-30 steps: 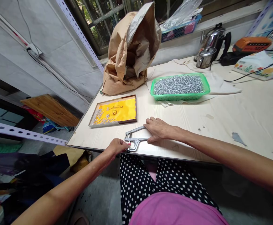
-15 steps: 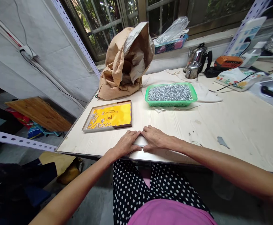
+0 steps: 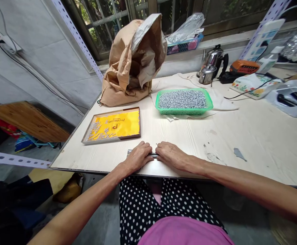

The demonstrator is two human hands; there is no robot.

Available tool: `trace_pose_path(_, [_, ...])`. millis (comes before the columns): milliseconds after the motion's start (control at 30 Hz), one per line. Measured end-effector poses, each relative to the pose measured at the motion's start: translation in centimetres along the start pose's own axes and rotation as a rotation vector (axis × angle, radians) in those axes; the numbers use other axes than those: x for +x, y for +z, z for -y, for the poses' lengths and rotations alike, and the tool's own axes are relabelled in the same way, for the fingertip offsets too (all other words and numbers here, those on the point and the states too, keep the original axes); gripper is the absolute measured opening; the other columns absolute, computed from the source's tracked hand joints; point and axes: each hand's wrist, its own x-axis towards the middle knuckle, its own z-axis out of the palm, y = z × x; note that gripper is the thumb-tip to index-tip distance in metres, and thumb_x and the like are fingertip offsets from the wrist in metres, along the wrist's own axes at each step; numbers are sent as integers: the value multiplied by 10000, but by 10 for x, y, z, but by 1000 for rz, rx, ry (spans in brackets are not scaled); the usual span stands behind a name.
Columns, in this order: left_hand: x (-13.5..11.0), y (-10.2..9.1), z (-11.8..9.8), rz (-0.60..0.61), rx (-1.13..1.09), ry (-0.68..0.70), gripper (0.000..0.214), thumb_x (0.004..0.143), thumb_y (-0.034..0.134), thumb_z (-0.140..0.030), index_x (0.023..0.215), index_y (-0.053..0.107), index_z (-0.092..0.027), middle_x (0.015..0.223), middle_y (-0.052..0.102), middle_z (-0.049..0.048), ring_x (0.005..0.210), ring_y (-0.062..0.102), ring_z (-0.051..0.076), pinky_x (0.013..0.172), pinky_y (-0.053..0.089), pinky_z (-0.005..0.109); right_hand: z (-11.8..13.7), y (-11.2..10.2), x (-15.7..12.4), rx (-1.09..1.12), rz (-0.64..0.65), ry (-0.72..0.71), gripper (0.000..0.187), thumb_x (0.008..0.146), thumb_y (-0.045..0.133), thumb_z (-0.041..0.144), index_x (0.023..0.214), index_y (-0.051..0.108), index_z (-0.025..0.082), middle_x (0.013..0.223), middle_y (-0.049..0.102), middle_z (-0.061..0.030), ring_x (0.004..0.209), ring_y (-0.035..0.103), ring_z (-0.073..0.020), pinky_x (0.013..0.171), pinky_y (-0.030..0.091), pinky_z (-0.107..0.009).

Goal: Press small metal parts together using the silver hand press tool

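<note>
The pale desk (image 3: 189,132) fills the middle of the frame, its dark near edge running across just above your dotted trousers (image 3: 138,207). A large brown paper bag (image 3: 123,64) stands open at the upper left of the desk. Below it, at centre left, lies a shallow tray (image 3: 130,121) with a yellow bottom. Right of the tray, near the centre, a green basket (image 3: 184,111) rests on a white cloth (image 3: 225,103). A shiny kettle (image 3: 215,59) stands at the upper right.

Your hands are together at lower centre, close to the desk's near edge, with a narrow gap between the fingertips. Both are closed around one grey metal tool (image 3: 154,155), your left hand (image 3: 139,157) over its left part and your right hand (image 3: 172,155) over its right end. The tool's long axis runs left to right, roughly along the near edge; its head pokes out past your left hand, making that hand the nearer to it. Your palms hide the rest, so how tightly each grips cannot be told.

Smallest are the silvery pins: a basketful (image 3: 181,98), and a loose scatter (image 3: 94,130) mostly toward the tray's left and near sides.
</note>
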Motion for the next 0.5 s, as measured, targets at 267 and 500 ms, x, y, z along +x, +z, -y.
trace_pose_path(267, [-4,-1,-5,-29,-15,-83,148,904,605,-301,907,615,-153,943,610,77,952,524,244,836,454,371,-15,11,6,45,-67,37,180,882,630,301,920,652,127,934,621,-103,873,547,-215,752,400,-309])
trace_pose_path(500, [-33,35,-37,-298,-26,-81,402,916,587,-327,1286,501,-198,1358,532,147,1299,461,314,1081,370,529,-42,-1,14,78,-20,6,328,936,521,424,927,718,162,863,625,-97,861,561,-221,761,397,-311])
